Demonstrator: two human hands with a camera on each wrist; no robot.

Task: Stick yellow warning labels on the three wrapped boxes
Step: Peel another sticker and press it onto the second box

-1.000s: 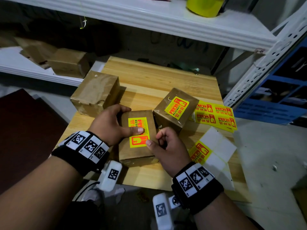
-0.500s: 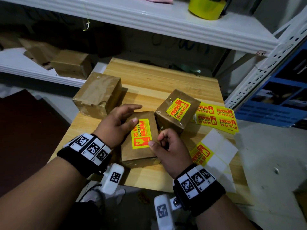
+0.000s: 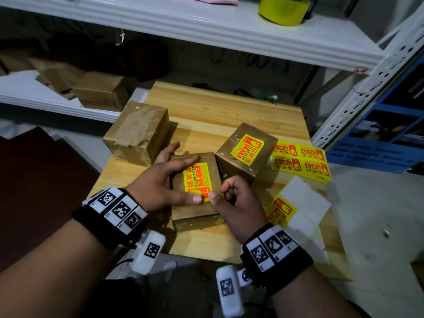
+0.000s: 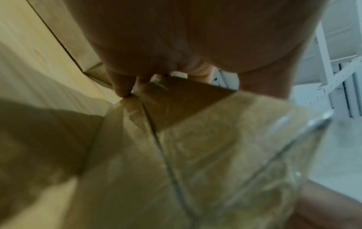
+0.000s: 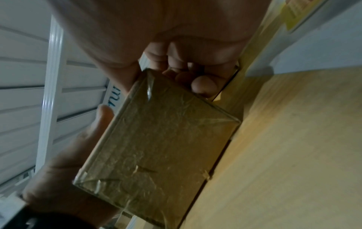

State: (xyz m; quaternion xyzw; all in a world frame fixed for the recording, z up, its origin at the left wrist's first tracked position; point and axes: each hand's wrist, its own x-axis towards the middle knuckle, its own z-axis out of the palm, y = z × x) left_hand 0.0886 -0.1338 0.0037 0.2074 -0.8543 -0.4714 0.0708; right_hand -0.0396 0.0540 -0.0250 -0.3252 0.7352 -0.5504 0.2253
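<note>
Three brown wrapped boxes stand on the wooden table (image 3: 229,111). The left box (image 3: 137,131) is bare. The right box (image 3: 245,154) carries a yellow warning label (image 3: 247,149). The middle box (image 3: 195,210) (image 4: 195,155) (image 5: 166,139) has a yellow label (image 3: 197,180) on top. My left hand (image 3: 169,180) holds this box, fingers (image 4: 121,88) over its far left edge and thumb pressing the label's near end. My right hand (image 3: 229,193) has its thumb on the label's near corner and curled fingers (image 5: 203,86) against the box's right side.
A sheet of yellow labels (image 3: 300,161) lies right of the boxes. Nearer, a white backing sheet (image 3: 305,198) keeps one label (image 3: 278,211). White shelves (image 3: 206,26) run behind with a yellow tape roll (image 3: 282,10); more brown boxes (image 3: 101,92) sit on a lower shelf.
My left thumb has slid along the label from its middle and far edge down to its near end, meeting the right thumb. The middle box has turned slightly.
</note>
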